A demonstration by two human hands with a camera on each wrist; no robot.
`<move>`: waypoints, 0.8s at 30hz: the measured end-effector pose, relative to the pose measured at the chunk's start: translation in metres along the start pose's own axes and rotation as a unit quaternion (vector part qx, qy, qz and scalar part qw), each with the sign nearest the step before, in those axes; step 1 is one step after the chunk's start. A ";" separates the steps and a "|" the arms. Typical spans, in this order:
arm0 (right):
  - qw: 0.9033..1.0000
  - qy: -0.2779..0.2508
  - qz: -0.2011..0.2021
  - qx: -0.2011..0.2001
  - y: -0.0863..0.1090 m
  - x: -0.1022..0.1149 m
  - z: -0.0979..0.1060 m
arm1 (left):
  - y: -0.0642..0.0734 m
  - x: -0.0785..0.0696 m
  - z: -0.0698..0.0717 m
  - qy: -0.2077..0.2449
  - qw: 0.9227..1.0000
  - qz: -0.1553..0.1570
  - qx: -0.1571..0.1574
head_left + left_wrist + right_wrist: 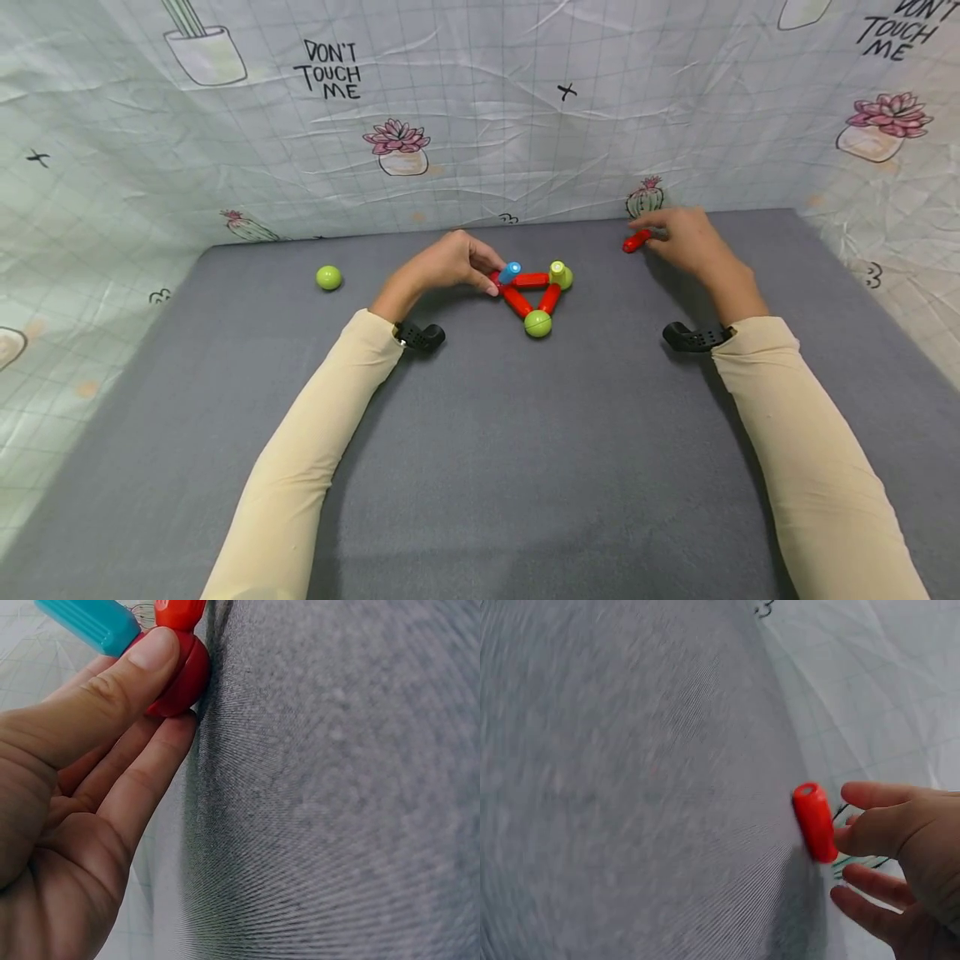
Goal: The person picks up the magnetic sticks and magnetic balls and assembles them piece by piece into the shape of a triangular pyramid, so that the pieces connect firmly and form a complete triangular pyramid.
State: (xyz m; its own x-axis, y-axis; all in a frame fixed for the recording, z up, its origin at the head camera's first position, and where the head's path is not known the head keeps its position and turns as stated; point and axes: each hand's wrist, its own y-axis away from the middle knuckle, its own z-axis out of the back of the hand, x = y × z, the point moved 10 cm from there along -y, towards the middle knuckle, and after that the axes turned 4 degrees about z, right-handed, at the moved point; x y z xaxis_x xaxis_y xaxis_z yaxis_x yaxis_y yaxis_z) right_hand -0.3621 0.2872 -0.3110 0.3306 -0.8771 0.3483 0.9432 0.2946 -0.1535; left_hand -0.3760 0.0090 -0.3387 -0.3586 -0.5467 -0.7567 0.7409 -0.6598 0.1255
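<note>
A loose red stick (637, 241) lies on the grey table (480, 433), out to the right of the triangle and a little farther from the person. Its long axis slants: the free end points left and slightly toward the person, roughly at the triangle's nearest corner, a green ball (566, 279) with a yellow-green stick (557, 270) standing up beside it. The other end faces the right hand (686, 242), by far the nearer one. That hand's fingers are spread and loosely bent around this end — one fingertip overlaps it in the right wrist view, but a firm hold does not show.

The left hand (453, 262) pinches the red ball (186, 682) at the triangle's left corner between thumb and fingers, just beside the upward-slanting blue stick (510, 272). It seems to steady the triangle — so picking up the loose stick looks like the right hand's work.
</note>
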 end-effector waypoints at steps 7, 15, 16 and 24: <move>0.999 0.003 -0.038 0.030 0.003 -0.015 -0.010 | 0.000 0.001 -0.002 0.000 1.000 0.000 0.000; 0.999 0.020 -0.036 0.011 0.004 -0.014 -0.007 | -0.001 -0.001 -0.002 -0.003 1.000 -0.002 0.003; 0.999 0.023 -0.033 0.007 0.004 -0.013 -0.007 | -0.002 -0.001 -0.003 -0.003 1.000 -0.002 0.004; 0.999 0.023 -0.022 -0.022 0.003 -0.007 -0.002 | -0.001 0.000 -0.001 -0.007 1.000 0.000 0.003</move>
State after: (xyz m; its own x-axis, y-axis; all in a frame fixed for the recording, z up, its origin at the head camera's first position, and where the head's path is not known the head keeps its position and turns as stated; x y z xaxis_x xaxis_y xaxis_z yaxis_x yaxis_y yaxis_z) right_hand -0.3616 0.2938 -0.3153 0.2870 -0.9054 0.3127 0.9538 0.2400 -0.1805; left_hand -0.3760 0.0103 -0.3399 -0.3663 -0.5544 -0.7473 0.7376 -0.6626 0.1300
